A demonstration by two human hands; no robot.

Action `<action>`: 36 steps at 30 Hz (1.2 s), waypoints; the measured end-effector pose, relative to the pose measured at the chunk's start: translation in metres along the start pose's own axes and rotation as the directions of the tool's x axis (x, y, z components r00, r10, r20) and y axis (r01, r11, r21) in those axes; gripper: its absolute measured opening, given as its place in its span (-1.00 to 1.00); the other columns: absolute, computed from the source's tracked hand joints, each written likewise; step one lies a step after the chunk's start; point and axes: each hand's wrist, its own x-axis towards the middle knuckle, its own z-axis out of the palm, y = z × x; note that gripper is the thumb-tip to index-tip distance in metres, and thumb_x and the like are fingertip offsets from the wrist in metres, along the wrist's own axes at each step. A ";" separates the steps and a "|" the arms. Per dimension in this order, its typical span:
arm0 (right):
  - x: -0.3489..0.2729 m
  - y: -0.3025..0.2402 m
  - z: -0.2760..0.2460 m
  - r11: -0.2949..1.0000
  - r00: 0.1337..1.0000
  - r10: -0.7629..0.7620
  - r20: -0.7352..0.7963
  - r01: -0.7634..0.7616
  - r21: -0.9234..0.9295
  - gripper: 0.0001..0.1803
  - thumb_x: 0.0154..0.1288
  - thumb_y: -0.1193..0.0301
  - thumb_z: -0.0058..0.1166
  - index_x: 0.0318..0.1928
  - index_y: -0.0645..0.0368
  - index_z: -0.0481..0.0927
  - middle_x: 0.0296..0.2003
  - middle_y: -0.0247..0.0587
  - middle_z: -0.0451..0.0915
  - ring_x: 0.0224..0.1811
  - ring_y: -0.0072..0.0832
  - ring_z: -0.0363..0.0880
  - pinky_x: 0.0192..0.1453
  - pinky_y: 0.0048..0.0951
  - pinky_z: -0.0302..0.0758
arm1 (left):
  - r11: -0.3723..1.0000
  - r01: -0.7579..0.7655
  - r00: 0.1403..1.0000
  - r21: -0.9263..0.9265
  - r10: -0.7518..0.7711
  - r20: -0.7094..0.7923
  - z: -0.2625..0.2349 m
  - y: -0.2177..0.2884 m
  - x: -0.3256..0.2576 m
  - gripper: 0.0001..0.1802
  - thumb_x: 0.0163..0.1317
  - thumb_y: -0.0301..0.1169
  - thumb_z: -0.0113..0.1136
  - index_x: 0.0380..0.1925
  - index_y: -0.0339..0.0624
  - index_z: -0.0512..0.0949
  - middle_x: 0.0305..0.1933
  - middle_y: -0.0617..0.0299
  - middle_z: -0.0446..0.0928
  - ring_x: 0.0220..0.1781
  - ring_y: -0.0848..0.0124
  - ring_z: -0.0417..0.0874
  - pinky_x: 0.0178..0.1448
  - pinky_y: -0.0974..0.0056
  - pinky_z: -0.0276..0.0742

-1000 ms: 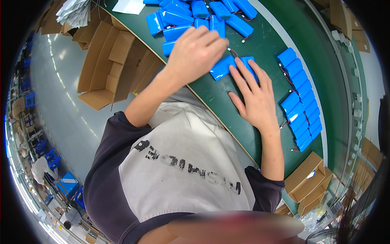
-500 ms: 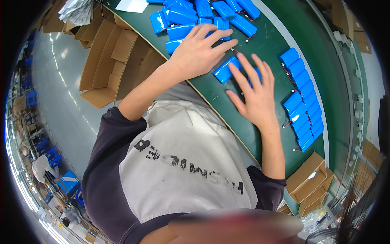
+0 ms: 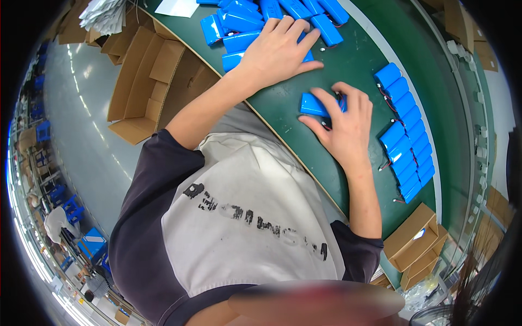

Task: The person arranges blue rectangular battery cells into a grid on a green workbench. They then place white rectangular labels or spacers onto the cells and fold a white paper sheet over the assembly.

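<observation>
Head view, right hand (image 3: 348,127): thumb and fingers bent around a blue pack (image 3: 314,105), which lies on the table (image 3: 356,60), just off the pile. Looks steadied from the sides, probably to spare the wires (image 3: 327,126) near the thumb.
Under those fingers: more blue shows; one pack or two, can't tell, fingers cover it.
Left hand (image 3: 280,53): fingers fanned over the pile (image 3: 239,20), thumb out to the side. Whether it pinches anything, can't tell from here.
Pile: mixed angles, some overlapping; reads as loose stock.
Rows (image 3: 405,133): packs side by side, wires along the left and between; likely keeps leads untangled.
Left carton (image 3: 145,81): open, beside the table, out of the work area.
</observation>
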 end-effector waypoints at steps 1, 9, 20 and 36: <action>0.000 0.000 0.003 1.000 1.000 -0.006 0.006 0.007 -0.010 -0.48 0.14 0.05 0.51 0.11 -0.16 0.74 0.16 -0.23 0.57 0.19 -0.11 0.49 0.28 -0.01 0.40 | 0.999 -0.012 0.999 -0.042 0.014 0.050 -0.006 0.002 -0.004 -0.43 0.22 0.03 0.47 0.09 -0.09 0.68 0.18 0.24 0.57 0.14 0.18 0.56 0.28 0.05 0.47; -0.008 0.018 -0.008 0.990 0.990 -0.126 0.057 0.122 0.072 -0.59 0.22 0.25 0.42 0.11 -0.23 0.79 0.18 -0.30 0.57 0.29 -0.07 0.42 0.40 0.08 0.30 | 0.935 -0.141 0.990 -0.324 0.135 -0.041 -0.020 0.020 -0.033 -0.43 0.17 0.00 0.54 0.06 -0.10 0.68 0.23 0.22 0.62 0.20 0.15 0.63 0.33 0.01 0.50; -0.004 0.004 0.005 0.995 0.995 0.094 -0.036 -0.095 -0.009 -0.36 0.12 0.10 0.55 0.19 0.00 0.65 0.17 -0.10 0.50 0.17 -0.10 0.45 0.29 -0.06 0.36 | 0.899 -0.254 0.961 -0.357 0.275 0.009 -0.022 0.002 -0.027 -0.63 0.30 -0.21 0.47 0.08 0.02 0.71 0.24 0.26 0.64 0.26 0.16 0.62 0.27 0.05 0.57; -0.012 0.020 0.001 0.992 0.991 0.118 -0.071 -0.114 0.051 -0.45 0.15 0.25 0.51 0.16 0.02 0.68 0.23 -0.07 0.53 0.21 -0.06 0.46 0.25 -0.09 0.41 | 0.779 -0.031 0.957 -0.626 -0.157 -0.243 -0.023 0.007 0.002 -0.84 0.32 -0.36 0.40 -0.14 -0.13 0.73 -0.21 0.18 0.70 -0.19 0.13 0.66 -0.05 0.11 0.58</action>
